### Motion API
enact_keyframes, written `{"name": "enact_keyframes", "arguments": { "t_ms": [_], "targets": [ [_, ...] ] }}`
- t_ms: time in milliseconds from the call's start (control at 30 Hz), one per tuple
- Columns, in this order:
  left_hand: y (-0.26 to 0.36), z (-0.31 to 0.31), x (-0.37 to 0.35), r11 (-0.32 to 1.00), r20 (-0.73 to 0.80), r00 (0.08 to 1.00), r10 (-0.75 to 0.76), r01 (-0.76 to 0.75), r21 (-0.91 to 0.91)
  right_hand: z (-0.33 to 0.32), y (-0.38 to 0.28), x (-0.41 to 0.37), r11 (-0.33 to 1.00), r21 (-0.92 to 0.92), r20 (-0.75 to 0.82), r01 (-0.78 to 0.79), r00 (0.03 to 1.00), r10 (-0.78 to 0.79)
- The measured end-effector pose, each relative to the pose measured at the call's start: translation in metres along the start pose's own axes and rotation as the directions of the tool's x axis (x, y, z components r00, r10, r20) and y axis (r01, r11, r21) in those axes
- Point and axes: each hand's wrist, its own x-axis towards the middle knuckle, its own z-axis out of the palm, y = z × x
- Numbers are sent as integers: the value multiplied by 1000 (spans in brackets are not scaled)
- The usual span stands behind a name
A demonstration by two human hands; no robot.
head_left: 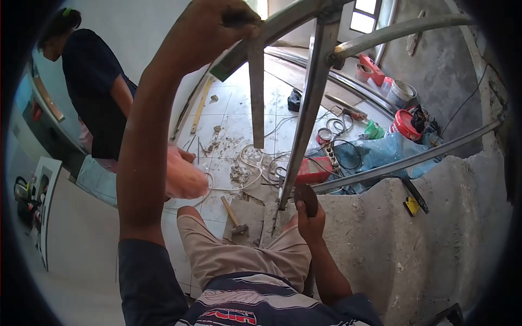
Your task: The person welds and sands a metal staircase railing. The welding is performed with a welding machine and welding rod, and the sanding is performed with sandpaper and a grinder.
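Observation:
My left hand [215,35] is raised high, its fingers closed around the top of a flat metal strip [256,103] that hangs straight down. The strip touches the cut end of a curved metal rail [288,24]. Low on the right, my right hand [312,223] grips a thin brown disc [306,199], held close to the foot of an upright metal post [312,103]. That post is joined to the rail at its top. A hammer [235,220] with a wooden handle lies on the floor between my knees.
Rough concrete steps [370,233] rise on the right, with a black-and-yellow tool [411,205] on them. A co-worker [95,87] stands at the left. Cables [250,163], rubble, a red case [314,170], a red bucket [405,124] and blue sheeting [380,149] cover the floor.

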Motion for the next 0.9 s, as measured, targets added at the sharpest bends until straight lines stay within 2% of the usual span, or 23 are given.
{"name": "enact_keyframes", "arguments": {
  "t_ms": [133,200,267,367,533,633,733,833,900],
  "targets": [
    [-2,1,1,998,-8,1000,-4,4,62,9,10,-2,999,47,17,-2,1000,1],
    [2,1,0,997,-10,1000,-6,7,76,11,17,-14,996,-32,89,-82,992,84],
    [23,-10,5,941,52,970,-239,244,-234,16,25,-25,996,-38,119,-82,989,86],
    [25,-12,6,938,75,959,-273,283,-200,18,23,-36,992,-59,173,-116,977,124],
    [22,-14,5,962,67,974,-214,223,-158,17,30,-45,982,-82,196,-171,963,184],
    [18,-13,1,962,60,981,-184,193,-192,12,35,-48,983,-26,138,-182,973,184],
    [20,-14,1,955,59,979,-195,203,-217,4,42,-52,985,-122,96,-125,986,137],
    [20,-14,1,957,62,975,-212,220,-186,-2,34,-51,979,-125,86,-159,982,170],
    [20,-15,0,962,59,977,-203,210,-174,-5,25,-48,964,-133,123,-231,961,247]
  ]
}}
